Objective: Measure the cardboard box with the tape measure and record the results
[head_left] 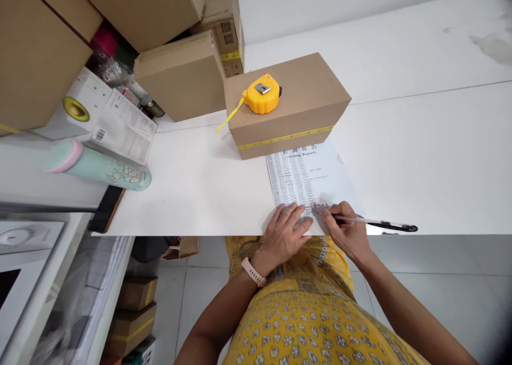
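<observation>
A printed sheet headed "Testing Report" (328, 175) lies at the table's front edge, its left side filled with columns of small handwriting and a round reddish stamp near the bottom. My left hand (284, 231) rests flat on its lower left corner, fingers spread. In my right hand (348, 229) is a black-and-clear pen (384, 226), gripped near its point close to the stamp; the tip itself is hidden by my fingers. A cardboard box (288, 109) covers the sheet's top edge. On that box sits a yellow tape measure (262, 94) with a short length of tape out.
Cardboard boxes (180, 74) are stacked at the back left. Beside them are a white box with an avocado picture (116, 119) and a mint bottle with a pink band (100, 165). A white appliance (28, 247) stands lower left, near small boxes (132, 322) below table height.
</observation>
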`<state>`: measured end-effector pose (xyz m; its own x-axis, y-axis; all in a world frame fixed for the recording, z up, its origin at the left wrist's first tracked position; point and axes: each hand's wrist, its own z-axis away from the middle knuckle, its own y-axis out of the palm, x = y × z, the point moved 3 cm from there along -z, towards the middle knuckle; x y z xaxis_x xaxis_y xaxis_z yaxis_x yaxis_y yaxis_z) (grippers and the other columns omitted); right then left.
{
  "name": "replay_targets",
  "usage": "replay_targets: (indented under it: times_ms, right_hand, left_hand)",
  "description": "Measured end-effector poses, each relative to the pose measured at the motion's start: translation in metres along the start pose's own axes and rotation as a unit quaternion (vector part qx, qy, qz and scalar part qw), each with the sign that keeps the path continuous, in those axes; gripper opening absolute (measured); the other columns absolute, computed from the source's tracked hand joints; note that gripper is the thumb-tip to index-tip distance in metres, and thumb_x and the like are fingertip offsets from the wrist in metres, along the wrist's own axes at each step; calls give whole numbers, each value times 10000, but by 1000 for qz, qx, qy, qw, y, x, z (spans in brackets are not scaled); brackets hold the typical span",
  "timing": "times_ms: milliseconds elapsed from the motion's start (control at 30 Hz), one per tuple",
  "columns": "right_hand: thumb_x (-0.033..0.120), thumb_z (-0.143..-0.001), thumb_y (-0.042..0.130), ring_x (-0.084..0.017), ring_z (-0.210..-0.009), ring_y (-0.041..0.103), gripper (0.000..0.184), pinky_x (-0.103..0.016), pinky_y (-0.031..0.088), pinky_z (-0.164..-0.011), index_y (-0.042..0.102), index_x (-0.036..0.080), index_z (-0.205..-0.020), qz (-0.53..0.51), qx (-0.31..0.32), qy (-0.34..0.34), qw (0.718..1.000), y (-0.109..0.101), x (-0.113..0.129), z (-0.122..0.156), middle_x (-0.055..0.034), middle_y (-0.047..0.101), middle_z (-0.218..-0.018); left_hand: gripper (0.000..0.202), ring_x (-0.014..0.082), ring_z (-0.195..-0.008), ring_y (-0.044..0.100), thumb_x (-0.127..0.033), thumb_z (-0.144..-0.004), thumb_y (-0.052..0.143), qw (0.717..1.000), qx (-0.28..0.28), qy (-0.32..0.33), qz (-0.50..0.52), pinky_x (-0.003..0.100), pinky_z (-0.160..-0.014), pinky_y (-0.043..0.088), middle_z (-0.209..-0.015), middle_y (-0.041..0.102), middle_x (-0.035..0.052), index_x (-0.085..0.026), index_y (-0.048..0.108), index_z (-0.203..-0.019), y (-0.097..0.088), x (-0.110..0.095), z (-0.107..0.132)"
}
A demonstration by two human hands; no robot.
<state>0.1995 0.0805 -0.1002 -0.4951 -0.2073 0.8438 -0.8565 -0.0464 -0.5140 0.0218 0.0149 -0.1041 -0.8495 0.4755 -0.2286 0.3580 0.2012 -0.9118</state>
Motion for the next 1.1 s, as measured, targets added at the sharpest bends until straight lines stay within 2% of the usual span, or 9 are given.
replay_targets:
  times_ms: [200,700,900,1100]
  right_hand:
    - [566,-958,616,-138,-480,470,414,-271,364,-459,487,256,-716,-9,2,7,1000,0,-1,1,27,525,-542]
    - [540,-968,609,-132,-489,452,402,-273,358,-475,470,255,-721,-15,-1,11,1000,0,-4,2,34,512,-548]
    - [547,-958,624,-127,-471,433,407,-275,339,-463,486,252,-714,-23,0,11,1000,1,-3,1,36,500,-541]
    - [522,-959,624,-130,-492,438,395,-276,356,-474,467,255,-713,-28,-9,24,999,-1,-2,2,34,502,-562]
  left_hand:
    - [369,291,-1410,528,-423,-1028,587,1000,10,1,-2,529,-1187,435,-1470,618,130,-202,665,-1313,-1,0,-1]
    - [346,286,-1377,559,-417,-1025,593,1000,-25,4,-2,513,-1172,451,-1437,644,123,-200,681,-1279,-3,0,-1]
    - [365,288,-1409,526,-421,-1023,594,1000,7,1,0,525,-1185,435,-1458,626,133,-201,668,-1305,-1,0,-1]
    - [352,287,-1390,545,-419,-1019,605,1000,-21,5,0,515,-1180,445,-1441,639,125,-195,677,-1280,-2,0,0]
